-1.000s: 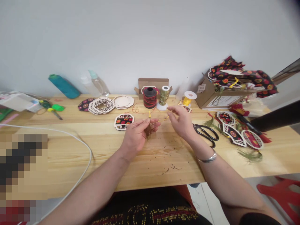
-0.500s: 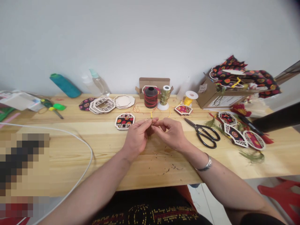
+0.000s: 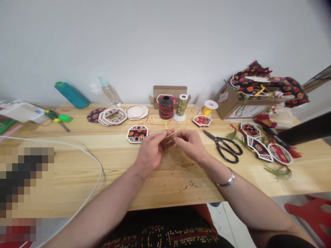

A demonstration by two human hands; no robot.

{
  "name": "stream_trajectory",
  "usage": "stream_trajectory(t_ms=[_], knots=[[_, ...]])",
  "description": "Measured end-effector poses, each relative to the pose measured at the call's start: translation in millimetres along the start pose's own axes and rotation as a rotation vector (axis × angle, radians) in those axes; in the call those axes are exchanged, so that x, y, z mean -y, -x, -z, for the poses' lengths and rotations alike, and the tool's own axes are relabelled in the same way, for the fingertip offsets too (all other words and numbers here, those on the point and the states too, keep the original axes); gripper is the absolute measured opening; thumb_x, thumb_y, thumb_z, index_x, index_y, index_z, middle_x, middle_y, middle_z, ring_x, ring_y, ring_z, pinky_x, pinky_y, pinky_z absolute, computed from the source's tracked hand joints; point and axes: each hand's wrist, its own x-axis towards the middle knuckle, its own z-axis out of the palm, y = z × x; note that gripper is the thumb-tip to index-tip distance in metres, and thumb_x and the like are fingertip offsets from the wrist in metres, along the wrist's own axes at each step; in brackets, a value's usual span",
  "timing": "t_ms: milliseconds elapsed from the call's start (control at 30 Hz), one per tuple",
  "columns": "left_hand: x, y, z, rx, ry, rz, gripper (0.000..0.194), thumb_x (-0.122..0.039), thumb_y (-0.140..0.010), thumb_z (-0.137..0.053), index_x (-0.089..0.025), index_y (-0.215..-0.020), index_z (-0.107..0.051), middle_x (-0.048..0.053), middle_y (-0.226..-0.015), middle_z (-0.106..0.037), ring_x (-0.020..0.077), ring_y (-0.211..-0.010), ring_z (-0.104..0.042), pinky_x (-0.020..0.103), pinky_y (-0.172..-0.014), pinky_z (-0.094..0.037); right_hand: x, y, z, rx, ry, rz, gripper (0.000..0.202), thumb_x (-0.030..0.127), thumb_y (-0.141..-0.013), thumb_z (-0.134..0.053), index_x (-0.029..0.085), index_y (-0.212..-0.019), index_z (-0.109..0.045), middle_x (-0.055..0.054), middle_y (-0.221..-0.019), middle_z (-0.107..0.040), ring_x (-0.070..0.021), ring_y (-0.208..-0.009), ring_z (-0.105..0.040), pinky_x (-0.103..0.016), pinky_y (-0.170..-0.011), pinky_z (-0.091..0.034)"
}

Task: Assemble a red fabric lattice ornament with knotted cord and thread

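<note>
My left hand (image 3: 152, 148) is closed in a pinch on a yellow cord (image 3: 166, 126) whose tip sticks up above the thumb. Fine golden strands show below those fingers, partly hidden. My right hand (image 3: 190, 143), just to the right, pinches a thin thread (image 3: 170, 136) that runs across to the left fingers. Close by on the left lies a pale wooden lattice frame (image 3: 138, 134) with dark flowered fabric behind it. To the right of my right hand rest black-handled scissors (image 3: 224, 146), slightly open at the blades.
Behind my hands stand a red-and-black cord spool (image 3: 166, 108), a gold thread spool (image 3: 182, 106) and a yellow cord spool (image 3: 208, 109). More frames (image 3: 113, 116) lie back left. A cardboard box (image 3: 232, 103) of fabric stands right, near finished pendants (image 3: 259, 148). A white cable (image 3: 89, 154) curves across the left.
My right hand has moved slightly right, away from my left fingers, and the thread between them now shows. My left hand keeps its pinch.
</note>
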Motion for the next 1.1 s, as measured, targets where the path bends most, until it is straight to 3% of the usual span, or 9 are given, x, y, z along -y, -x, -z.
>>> stream_trajectory(t_ms=[67, 167, 267, 333, 433, 500, 567, 700, 1100], knots=[[0, 0, 0.8, 0.002, 0.0, -0.007, 0.015, -0.024, -0.064, -0.08, -0.012, -0.069, -0.073, 0.011, -0.086, -0.076, 0.0263, -0.09, -0.071, 0.042, -0.085, -0.054, -1, -1, 1, -0.003, -0.001, -0.001, 0.012, 0.024, -0.071, -0.054, 0.016, -0.065, -0.06, 0.0, -0.063, -0.06, -0.0126, -0.059, -0.05, -0.026, -0.058, -0.04], [0, -1, 2.2, -0.01, -0.029, -0.017, 0.014, -0.026, -0.064, -0.08, -0.013, -0.069, -0.074, 0.01, -0.087, -0.077, 0.0244, -0.091, -0.07, 0.039, -0.086, -0.052, -4, -2, 1, -0.075, 0.074, 0.11, 0.01, 0.022, -0.071, -0.054, 0.018, -0.063, -0.058, 0.0, -0.064, -0.056, -0.0144, -0.065, -0.052, -0.028, -0.063, -0.043], [0, -1, 3.6, -0.048, -0.077, -0.038, 0.014, -0.027, -0.064, -0.079, -0.015, -0.07, -0.076, 0.009, -0.088, -0.077, 0.0212, -0.09, -0.069, 0.033, -0.081, -0.05, -9, -4, 2, -0.129, 0.101, 0.23, 0.008, 0.022, -0.07, -0.058, 0.019, -0.063, -0.061, -0.006, -0.093, -0.062, -0.0207, -0.095, -0.058, -0.036, -0.088, -0.045], [0, -1, 3.8, -0.064, -0.109, -0.056, 0.012, -0.026, -0.065, -0.077, -0.015, -0.071, -0.077, 0.007, -0.09, -0.077, 0.0183, -0.086, -0.067, 0.029, -0.074, -0.048, -10, -5, 4, -0.091, 0.05, 0.234, 0.007, 0.022, -0.07, -0.059, 0.019, -0.064, -0.062, -0.008, -0.112, -0.06, -0.0239, -0.114, -0.054, -0.041, -0.101, -0.039], [-1, -2, 3.0, -0.06, -0.137, -0.075, 0.009, -0.023, -0.066, -0.074, -0.015, -0.07, -0.077, 0.007, -0.086, -0.076, 0.0149, -0.077, -0.064, 0.025, -0.064, -0.044, -9, -6, 6, 0.046, -0.031, 0.177, 0.009, 0.021, -0.071, -0.057, 0.019, -0.063, -0.061, -0.009, -0.112, -0.063, -0.0243, -0.124, -0.05, -0.04, -0.105, -0.036], [-2, -2, 2.1, -0.051, -0.136, -0.077, 0.008, -0.021, -0.066, -0.073, -0.014, -0.067, -0.077, 0.007, -0.08, -0.075, 0.0127, -0.069, -0.06, 0.025, -0.06, -0.041, -6, -5, 6, 0.118, -0.059, 0.126, 0.01, 0.021, -0.071, -0.055, 0.018, -0.063, -0.06, -0.009, -0.11, -0.064, -0.0231, -0.115, -0.055, -0.037, -0.098, -0.041], [-3, -2, 1.3, -0.044, -0.132, -0.071, 0.009, -0.021, -0.066, -0.073, -0.013, -0.066, -0.076, 0.008, -0.08, -0.075, 0.0108, -0.064, -0.056, 0.024, -0.059, -0.039, -4, -4, 6, 0.149, -0.048, 0.062, 0.01, 0.023, -0.07, -0.054, 0.017, -0.064, -0.06, -0.008, -0.1, -0.065, -0.0199, -0.094, -0.061, -0.033, -0.083, -0.045], [-4, -1, 0.7, -0.069, -0.125, -0.063, 0.008, -0.02, -0.065, -0.073, -0.013, -0.065, -0.076, 0.01, -0.087, -0.076, 0.0113, -0.068, -0.056, 0.023, -0.057, -0.038, 1, -4, 6, 0.133, 0.01, -0.043, 0.013, 0.026, -0.07, -0.053, 0.016, -0.067, -0.061, -0.001, -0.068, -0.058, -0.0134, -0.063, -0.049, -0.027, -0.06, -0.038], [-4, -3, 2.2, -0.059, -0.113, -0.068, 0.009, -0.022, -0.063, -0.074, -0.013, -0.064, -0.076, 0.008, -0.086, -0.075, 0.0095, -0.065, -0.052, 0.022, -0.059, -0.039, 2, -4, 7, 0.116, 0.0, -0.071, 0.017, 0.029, -0.073, -0.057, 0.014, -0.067, -0.064, 0.002, -0.061, -0.054, -0.0092, -0.057, -0.042, -0.024, -0.055, -0.032]])
